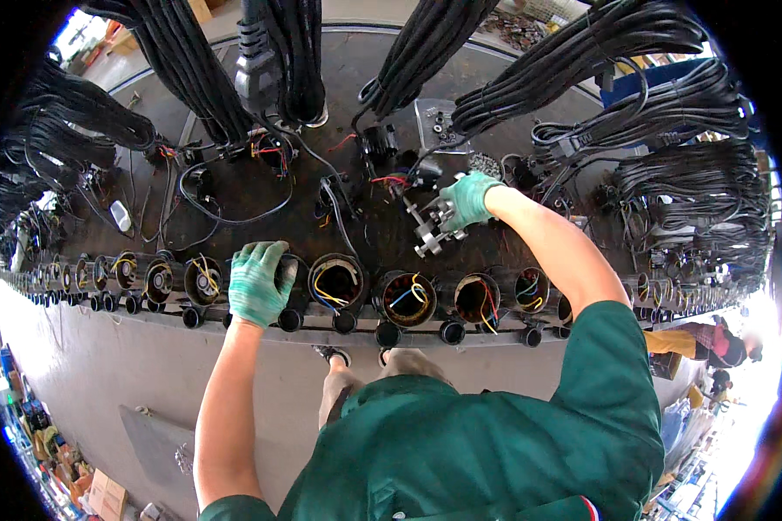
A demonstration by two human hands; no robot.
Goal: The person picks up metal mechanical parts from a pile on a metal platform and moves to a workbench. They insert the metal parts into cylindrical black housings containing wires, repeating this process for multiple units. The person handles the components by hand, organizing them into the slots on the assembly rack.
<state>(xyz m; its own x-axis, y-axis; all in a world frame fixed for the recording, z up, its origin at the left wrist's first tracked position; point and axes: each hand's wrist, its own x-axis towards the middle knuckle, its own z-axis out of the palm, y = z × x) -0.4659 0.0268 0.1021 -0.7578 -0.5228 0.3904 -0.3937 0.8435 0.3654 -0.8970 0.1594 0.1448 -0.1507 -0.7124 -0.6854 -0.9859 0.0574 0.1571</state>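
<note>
Both my hands wear green-and-white gloves. My left hand (258, 285) is at the near edge of the bench, fingers curled over a round dark housing (294, 271) and covering much of it. Further off and to the right, my right hand (471, 201) grips grey metal parts (431, 227) with bars and round knobs; their exact kind is unclear. Between the hands stand open round housings with coloured wires, one (339, 280) beside my left hand and another (408, 298) nearer the middle. Just beyond my right hand lies a heap of small metal pieces (485, 165).
Thick bundles of black cable (430, 52) rise along the far side of the dark bench (261, 239). A clear tray (443, 126) holds small dark rings. Rows of housings (159, 280) line the near edge. Another person (712, 343) is at the far right.
</note>
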